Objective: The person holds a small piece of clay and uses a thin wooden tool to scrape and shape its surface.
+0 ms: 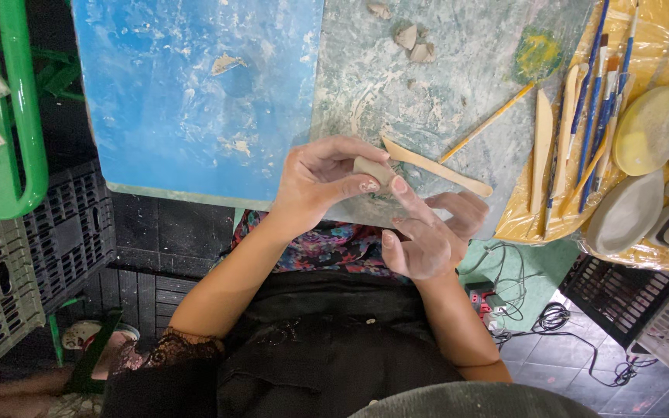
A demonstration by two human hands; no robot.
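While the left hand (323, 182) pinches a small clay piece (372, 170) above the grey work board's (458, 93) near edge, the right hand (427, 232), fingers spread, presses 1 thumb against it; a wooden modelling tool (435, 166) lies just beside.

Worn on the head, looking almost straight down over the lap and onto the near edge of the work board (195, 101). Close in: both hands just below the board's front edge, mid-frame. Crates and dark floor left of the board, yellow sheet (644, 35) of tools to its right. One view only, nothing shared.
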